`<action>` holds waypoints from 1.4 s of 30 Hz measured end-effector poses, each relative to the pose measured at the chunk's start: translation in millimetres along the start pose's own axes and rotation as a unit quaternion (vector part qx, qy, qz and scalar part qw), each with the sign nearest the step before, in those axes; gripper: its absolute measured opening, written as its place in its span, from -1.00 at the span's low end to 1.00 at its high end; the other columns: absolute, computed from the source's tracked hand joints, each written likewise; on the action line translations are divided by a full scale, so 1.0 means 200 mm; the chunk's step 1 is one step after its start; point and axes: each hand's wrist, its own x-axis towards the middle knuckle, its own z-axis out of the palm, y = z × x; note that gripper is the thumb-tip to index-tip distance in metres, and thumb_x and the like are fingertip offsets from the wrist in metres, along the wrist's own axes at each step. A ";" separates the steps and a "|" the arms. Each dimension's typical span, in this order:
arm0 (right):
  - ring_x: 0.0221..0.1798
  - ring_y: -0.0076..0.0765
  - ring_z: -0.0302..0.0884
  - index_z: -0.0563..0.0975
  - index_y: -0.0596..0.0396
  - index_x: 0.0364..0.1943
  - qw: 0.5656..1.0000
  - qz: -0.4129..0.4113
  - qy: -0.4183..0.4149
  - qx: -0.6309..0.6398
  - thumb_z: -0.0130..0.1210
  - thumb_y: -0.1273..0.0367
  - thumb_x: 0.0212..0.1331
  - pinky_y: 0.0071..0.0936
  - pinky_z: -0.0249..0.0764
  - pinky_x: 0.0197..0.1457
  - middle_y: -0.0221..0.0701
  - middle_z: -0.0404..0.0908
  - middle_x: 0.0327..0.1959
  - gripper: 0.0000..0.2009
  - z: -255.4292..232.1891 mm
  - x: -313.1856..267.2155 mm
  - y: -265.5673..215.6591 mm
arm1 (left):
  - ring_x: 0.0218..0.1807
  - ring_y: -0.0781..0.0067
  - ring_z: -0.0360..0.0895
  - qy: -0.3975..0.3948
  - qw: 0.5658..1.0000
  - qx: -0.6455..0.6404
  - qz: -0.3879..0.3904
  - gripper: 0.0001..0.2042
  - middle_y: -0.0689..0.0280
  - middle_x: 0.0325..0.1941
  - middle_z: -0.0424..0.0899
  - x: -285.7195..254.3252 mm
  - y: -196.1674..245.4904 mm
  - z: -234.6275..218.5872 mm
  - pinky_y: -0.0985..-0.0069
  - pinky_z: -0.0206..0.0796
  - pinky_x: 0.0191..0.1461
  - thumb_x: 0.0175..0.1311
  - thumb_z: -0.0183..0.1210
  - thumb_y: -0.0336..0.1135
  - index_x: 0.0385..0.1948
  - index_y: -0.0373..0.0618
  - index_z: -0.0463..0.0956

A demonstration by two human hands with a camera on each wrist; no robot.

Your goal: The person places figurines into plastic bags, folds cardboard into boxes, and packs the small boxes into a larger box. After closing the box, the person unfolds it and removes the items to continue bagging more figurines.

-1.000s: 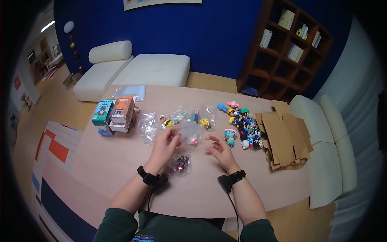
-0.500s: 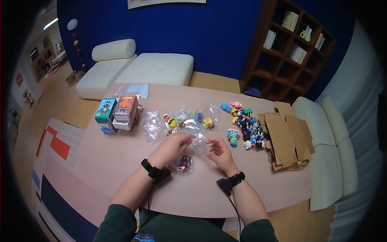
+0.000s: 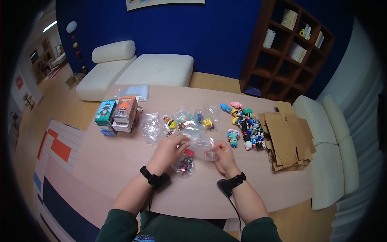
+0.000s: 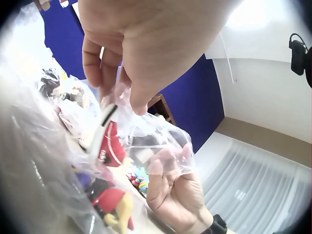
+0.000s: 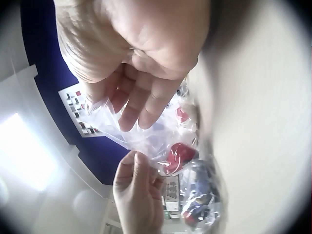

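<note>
Between my two hands stretches a clear plastic bag (image 3: 205, 150). My left hand (image 3: 169, 151) pinches one edge of it between thumb and fingers, also seen in the left wrist view. At the opposite side my right hand (image 3: 225, 159) grips the bag, its fingertips showing through the plastic in the left wrist view. A red piece (image 5: 180, 156) shows low in the bag near the left hand; its kind is unclear. Just below, a bagged figurine (image 3: 186, 164) lies on the table (image 3: 133, 177). More bagged figurines (image 3: 209, 123) lie beyond the hands.
Boxes (image 3: 125, 109) with printed characters are stacked at the left, with flat clear bags (image 3: 137, 92) behind. A crumpled clear bag (image 3: 151, 127) lies beside them. Loose figurines (image 3: 248, 129) pile up at the right, next to flattened brown cardboard (image 3: 286, 139).
Both hands came together over the middle of the table. The right hand, apart from the bag earlier, now grips its side, and the bag is spread between the hands.
</note>
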 end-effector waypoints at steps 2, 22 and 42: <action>-0.14 -0.45 0.63 0.54 0.06 -0.21 0.999 -0.007 0.015 0.030 0.15 0.45 0.40 -0.29 0.65 0.05 -0.46 0.64 -0.21 -0.97 0.01 0.00 -0.04 | -0.26 0.22 0.68 0.059 0.998 -0.010 -0.002 -0.82 0.19 -0.19 0.70 0.00 0.02 0.01 0.38 0.51 -0.17 0.30 0.31 -0.37 -0.13 -0.18 0.64; 0.09 -0.30 0.65 0.57 -0.07 -0.08 0.964 -0.005 0.076 0.253 0.02 0.22 0.51 -0.31 0.66 0.07 -0.49 0.70 -0.08 -0.83 -0.14 0.03 -0.07 | -0.32 0.69 0.51 -0.051 0.876 -0.416 -0.240 -0.90 0.42 -0.27 0.66 0.03 0.04 0.28 0.65 0.40 -0.19 0.40 0.24 -0.38 -0.28 -0.21 0.62; 0.11 -0.23 0.63 0.41 -0.06 0.21 0.987 0.065 0.043 0.141 0.00 0.47 0.45 -0.36 0.63 0.06 -0.37 0.57 0.16 -0.70 -0.03 0.00 -0.13 | -0.53 0.11 0.64 -0.004 0.998 0.053 0.028 -0.85 0.08 -0.55 0.66 0.49 0.40 0.09 0.33 0.46 -0.36 0.36 0.14 -0.33 -0.32 -0.24 0.53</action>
